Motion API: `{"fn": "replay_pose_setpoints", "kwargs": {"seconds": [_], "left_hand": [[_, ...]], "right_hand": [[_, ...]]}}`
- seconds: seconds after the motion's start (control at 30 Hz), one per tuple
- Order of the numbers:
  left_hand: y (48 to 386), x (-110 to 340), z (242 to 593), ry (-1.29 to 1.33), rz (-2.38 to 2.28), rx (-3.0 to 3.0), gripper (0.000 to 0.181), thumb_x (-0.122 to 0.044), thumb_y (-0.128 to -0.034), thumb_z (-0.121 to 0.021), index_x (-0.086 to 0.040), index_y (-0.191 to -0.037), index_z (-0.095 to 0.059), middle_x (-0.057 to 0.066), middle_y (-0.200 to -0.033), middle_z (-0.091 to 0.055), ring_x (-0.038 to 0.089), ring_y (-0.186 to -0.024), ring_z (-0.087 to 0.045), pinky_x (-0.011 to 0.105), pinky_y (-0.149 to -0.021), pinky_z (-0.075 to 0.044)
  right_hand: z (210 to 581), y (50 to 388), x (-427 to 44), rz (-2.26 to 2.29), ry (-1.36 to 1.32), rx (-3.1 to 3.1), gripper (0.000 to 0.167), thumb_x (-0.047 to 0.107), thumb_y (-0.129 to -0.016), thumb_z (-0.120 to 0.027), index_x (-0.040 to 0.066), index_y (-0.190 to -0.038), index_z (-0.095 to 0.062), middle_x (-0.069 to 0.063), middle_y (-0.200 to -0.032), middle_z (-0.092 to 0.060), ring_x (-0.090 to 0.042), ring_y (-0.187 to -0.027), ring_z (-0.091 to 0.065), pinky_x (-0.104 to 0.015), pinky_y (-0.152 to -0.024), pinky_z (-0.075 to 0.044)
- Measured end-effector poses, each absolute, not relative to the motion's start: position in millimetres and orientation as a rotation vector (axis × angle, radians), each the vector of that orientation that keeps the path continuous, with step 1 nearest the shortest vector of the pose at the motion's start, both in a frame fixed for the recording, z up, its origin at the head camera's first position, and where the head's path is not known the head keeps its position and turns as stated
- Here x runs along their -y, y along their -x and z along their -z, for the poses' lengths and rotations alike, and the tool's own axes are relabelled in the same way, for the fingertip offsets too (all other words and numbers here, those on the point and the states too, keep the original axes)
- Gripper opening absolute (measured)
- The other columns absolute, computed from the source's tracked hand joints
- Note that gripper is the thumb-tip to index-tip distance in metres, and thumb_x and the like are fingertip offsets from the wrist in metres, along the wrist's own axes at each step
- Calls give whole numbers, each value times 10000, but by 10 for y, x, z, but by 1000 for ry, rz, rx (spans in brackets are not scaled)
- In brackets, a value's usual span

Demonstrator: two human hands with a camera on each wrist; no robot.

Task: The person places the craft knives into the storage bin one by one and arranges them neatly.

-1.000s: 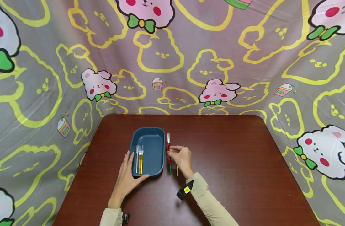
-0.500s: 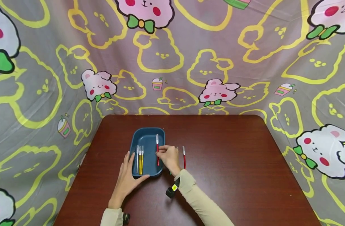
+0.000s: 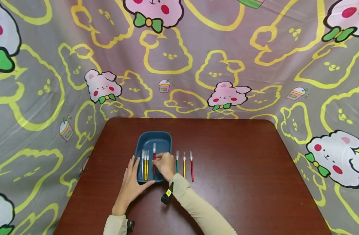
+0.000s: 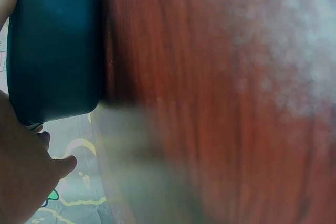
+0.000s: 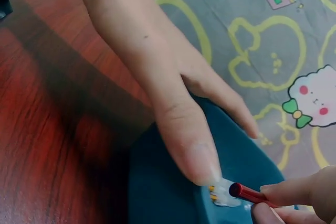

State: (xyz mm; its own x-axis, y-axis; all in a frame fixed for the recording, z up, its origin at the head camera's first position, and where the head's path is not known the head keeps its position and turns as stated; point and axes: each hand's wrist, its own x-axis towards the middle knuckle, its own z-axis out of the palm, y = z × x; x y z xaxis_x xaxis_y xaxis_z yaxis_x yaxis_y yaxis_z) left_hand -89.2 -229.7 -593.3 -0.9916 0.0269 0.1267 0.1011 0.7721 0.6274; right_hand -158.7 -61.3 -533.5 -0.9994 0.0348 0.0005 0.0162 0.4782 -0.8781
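Note:
My left hand (image 3: 129, 187) rests at the near left corner of a blue rectangular tray (image 3: 169, 138), its thumb along the front rim and its fingers stretched along the left side. Inside the tray, a silver craft knife (image 3: 142, 168) and two yellow craft knives (image 3: 146, 169) lie side by side at the left, clear caps pointing away. A red craft knife (image 3: 154, 156) with a clear cap is held over the tray by my right hand (image 3: 165, 164). The right wrist view shows thumb and fingers pinching its red handle (image 5: 247, 192).
Right of the tray, a green craft knife (image 3: 177, 161), a yellow craft knife (image 3: 184, 163) and a red craft knife (image 3: 192, 166) lie in a row on the brown wooden table (image 3: 241, 169). Patterned cloth (image 3: 179, 65) hangs behind the table and at both sides.
My right hand has carried the red craft knife left from beside the tray to over its inside, near the other knives. My left hand has stayed on the tray.

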Motion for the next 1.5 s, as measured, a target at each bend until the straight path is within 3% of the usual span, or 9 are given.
{"fn": "replay_pose_setpoints", "kwargs": {"seconds": [0.27,0.53,0.9,1.5], "left_hand": [[885,2306,5926,127,1013,2835,1248,-591,-782,-890,-133,-1701,-180,161,-1760,-75,499,-1575,-144,727,-1219,-149],[893,2303,5928,136,1027,2821,1237,-567,-783,-899,-131,-1699,-191,188,-1754,-86,483,-1583,-132,730,-1216,-157],[891,2301,5915,159,1011,2806,1237,-517,-772,-920,-96,-1689,-205,189,-1754,-86,508,-1569,-160,730,-1212,-174],[883,2300,5903,169,1003,2788,1203,-508,-788,-909,-62,-1677,-232,221,-1742,-118,513,-1560,-181,731,-1206,-190]], "right_hand": [[5457,1586,742,-1515,38,2693,140,30,-774,-922,10,-871,-823,0,-664,-739,-110,-666,-699,-315,-750,-601],[5565,1590,832,-1514,77,2741,148,39,-782,-926,24,-876,-813,7,-689,-740,-119,-664,-693,-272,-653,-584],[5685,1589,900,-1417,86,2791,185,18,-726,-954,25,-820,-795,-91,-802,-758,-314,-800,-714,-386,-756,-610],[5677,1591,969,-1380,63,2813,209,2,-728,-936,4,-843,-761,-136,-814,-749,-307,-776,-728,-376,-694,-606]]}}
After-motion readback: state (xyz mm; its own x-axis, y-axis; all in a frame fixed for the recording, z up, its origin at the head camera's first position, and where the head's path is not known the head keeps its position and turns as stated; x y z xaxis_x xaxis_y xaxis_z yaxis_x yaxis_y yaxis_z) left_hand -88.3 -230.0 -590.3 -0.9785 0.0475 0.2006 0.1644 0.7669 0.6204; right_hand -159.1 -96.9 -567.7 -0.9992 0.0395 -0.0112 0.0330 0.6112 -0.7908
